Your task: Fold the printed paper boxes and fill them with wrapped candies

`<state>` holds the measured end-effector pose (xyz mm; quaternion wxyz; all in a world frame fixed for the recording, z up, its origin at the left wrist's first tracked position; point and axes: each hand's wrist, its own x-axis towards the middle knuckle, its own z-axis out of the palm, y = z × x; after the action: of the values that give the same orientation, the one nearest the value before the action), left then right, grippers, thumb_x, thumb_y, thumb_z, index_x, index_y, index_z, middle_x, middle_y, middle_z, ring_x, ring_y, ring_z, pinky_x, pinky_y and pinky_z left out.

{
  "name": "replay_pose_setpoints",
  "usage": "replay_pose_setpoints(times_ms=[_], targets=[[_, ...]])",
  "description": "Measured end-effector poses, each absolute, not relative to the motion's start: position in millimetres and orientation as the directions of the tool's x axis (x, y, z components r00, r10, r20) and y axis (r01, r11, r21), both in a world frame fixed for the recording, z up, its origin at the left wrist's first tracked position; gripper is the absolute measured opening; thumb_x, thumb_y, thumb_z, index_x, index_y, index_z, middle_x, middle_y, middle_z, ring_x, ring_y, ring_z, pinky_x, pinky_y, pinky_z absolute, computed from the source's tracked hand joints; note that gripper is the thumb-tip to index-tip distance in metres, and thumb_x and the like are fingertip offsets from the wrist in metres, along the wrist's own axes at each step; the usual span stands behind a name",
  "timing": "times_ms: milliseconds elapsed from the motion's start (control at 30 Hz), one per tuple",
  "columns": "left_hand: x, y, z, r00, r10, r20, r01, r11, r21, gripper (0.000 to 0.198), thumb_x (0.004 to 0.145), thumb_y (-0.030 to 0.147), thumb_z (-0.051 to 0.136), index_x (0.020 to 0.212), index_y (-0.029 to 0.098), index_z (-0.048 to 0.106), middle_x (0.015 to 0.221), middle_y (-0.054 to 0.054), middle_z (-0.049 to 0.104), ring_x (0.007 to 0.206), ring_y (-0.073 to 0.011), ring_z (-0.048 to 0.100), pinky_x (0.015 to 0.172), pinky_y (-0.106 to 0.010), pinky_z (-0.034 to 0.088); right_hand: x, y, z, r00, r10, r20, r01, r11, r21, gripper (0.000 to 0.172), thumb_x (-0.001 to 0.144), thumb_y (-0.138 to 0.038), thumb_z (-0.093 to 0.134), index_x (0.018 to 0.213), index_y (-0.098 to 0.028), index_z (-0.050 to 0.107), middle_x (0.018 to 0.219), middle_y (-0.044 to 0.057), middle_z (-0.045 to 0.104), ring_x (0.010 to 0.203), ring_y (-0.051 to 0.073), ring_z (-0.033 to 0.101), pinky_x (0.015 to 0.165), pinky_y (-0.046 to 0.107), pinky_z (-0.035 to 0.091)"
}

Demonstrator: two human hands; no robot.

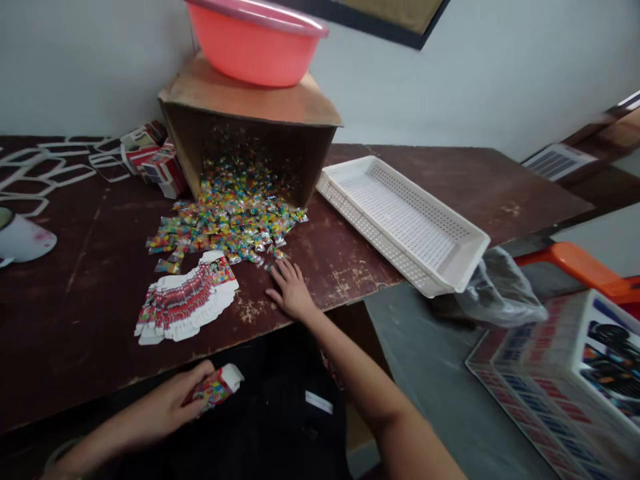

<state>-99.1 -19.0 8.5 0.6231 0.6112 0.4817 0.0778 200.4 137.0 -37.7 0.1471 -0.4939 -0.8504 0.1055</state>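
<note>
Item 1, small printed carton (217, 385), lower centre-left of the frame, held off the table edge above my lap. My left hand (167, 407) grips it, thumb and fingers pinched around its lower end, open end pointing up and right.

Item 2, my right hand (290, 292), centre of the frame, palm down on the table, fingers slightly spread, fingertips touching the near edge of the wrapped sweets (230, 217). It holds nothing that I can see.

Handling note, my judgement: the sweets are small and slippery in their wrappers, so I would rake a few toward the edge with flat fingers, then pinch them, keeping the carton mouth steady and close below the table edge so none drop to the floor.

Item 3, stack of flat carton blanks (187, 300), just left of the right hand, fanned, near the sweets but not on them.

Item 4, cardboard box (250, 123), upper centre, tipped on its side with the sweets spilling out of its mouth toward me. A pink basin (255, 43) sits on top of it; a knock to the box could shift it.

Item 5, white perforated tray (405, 223), right of the box, one corner overhanging the table (75, 300).

Item 6, folded cartons (153, 160) and white blank outlines, upper left; a mug (23, 237) at the left edge.

Item 7, printed crate (565, 380) and a plastic bag (500, 290), lower right, on the floor side.
</note>
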Motion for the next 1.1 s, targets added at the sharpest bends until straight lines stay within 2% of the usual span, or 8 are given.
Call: replay_pose_setpoints(times_ms=[100,333,500,633,767,900,1000,1100], targets=[[-84,-6,8,0.474,0.676,-0.565,0.195,0.545,0.815,0.048,0.086,0.049,0.056,0.128,0.026,0.050,0.115,-0.013,0.065,0.094,-0.0291,0.063,0.063,-0.035,0.054,211,68,-49,-0.506,0.848,0.155,0.761,0.524,-0.384,0.074,0.087,-0.054,0.058,0.146,-0.013,0.038,0.154,0.019,0.032,0.144,0.034,0.021,0.116,0.056,0.016],[-33,23,-2,0.414,0.775,-0.477,0.037,0.509,0.860,0.051,0.083,0.037,0.064,0.127,0.019,0.047,0.094,-0.007,0.064,0.077,-0.0195,0.063,0.059,-0.027,0.052,205,35,-5,-0.388,0.917,0.094,0.449,0.277,-0.850,0.026,0.098,-0.036,0.048,0.113,-0.020,0.061,0.099,0.006,0.067,0.089,0.017,0.061,0.083,0.029,0.047],[-26,15,-5,0.394,0.827,-0.402,0.211,0.344,0.915,0.053,0.079,0.039,0.069,0.124,0.017,0.051,0.083,-0.002,0.065,0.067,-0.0173,0.062,0.051,-0.024,0.047,185,62,34,-0.471,0.874,0.119,0.530,0.388,-0.754,0.020,0.091,-0.037,0.061,0.094,-0.018,0.067,0.095,0.008,0.064,0.092,0.020,0.053,0.085,0.033,0.043],[-34,9,3,0.338,0.847,-0.409,0.184,0.367,0.912,0.043,0.080,0.051,0.065,0.106,0.016,0.060,0.073,0.000,0.062,0.063,-0.0167,0.060,0.046,-0.022,0.044,171,51,33,-0.676,0.717,0.168,0.415,0.559,-0.718,0.020,0.095,-0.029,0.052,0.105,-0.021,0.068,0.128,0.010,0.055,0.119,0.024,0.045,0.104,0.045,0.033],[-36,8,8,0.304,0.828,-0.472,0.024,0.488,0.872,0.060,0.088,0.066,0.042,0.093,0.011,0.067,0.071,-0.007,0.066,0.062,-0.0193,0.062,0.043,-0.024,0.045,156,29,7,-0.392,0.920,-0.006,0.122,0.046,-0.991,0.024,0.094,-0.032,0.054,0.115,-0.023,0.061,0.118,0.008,0.058,0.102,0.018,0.058,0.088,0.034,0.049],[-35,14,8,0.326,0.780,-0.534,-0.070,0.583,0.809,0.047,0.087,0.052,0.051,0.101,0.010,0.067,0.077,-0.009,0.071,0.066,-0.0218,0.064,0.047,-0.026,0.049,151,30,-10,-0.488,0.797,-0.356,-0.342,-0.550,-0.762,0.053,0.069,-0.037,0.080,0.115,-0.024,0.057,0.081,-0.004,0.058,0.059,0.007,0.053,0.059,0.021,0.052],[-37,19,9,0.356,0.764,-0.538,-0.144,0.614,0.776,0.041,0.086,0.043,0.052,0.108,0.011,0.066,0.086,-0.011,0.073,0.073,-0.0237,0.066,0.053,-0.029,0.052,154,39,-7,-0.619,0.701,-0.355,-0.396,-0.668,-0.630,0.056,0.068,-0.036,0.081,0.117,-0.021,0.060,0.079,-0.004,0.059,0.064,0.007,0.056,0.071,0.025,0.055],[-38,22,12,0.358,0.789,-0.499,-0.056,0.552,0.832,0.039,0.081,0.039,0.057,0.108,0.013,0.069,0.091,-0.009,0.073,0.078,-0.0236,0.065,0.055,-0.028,0.050,154,45,-2,-0.601,0.716,-0.355,-0.280,-0.605,-0.746,0.042,0.072,-0.030,0.075,0.111,-0.018,0.066,0.085,0.000,0.064,0.063,0.007,0.056,0.068,0.025,0.054]])
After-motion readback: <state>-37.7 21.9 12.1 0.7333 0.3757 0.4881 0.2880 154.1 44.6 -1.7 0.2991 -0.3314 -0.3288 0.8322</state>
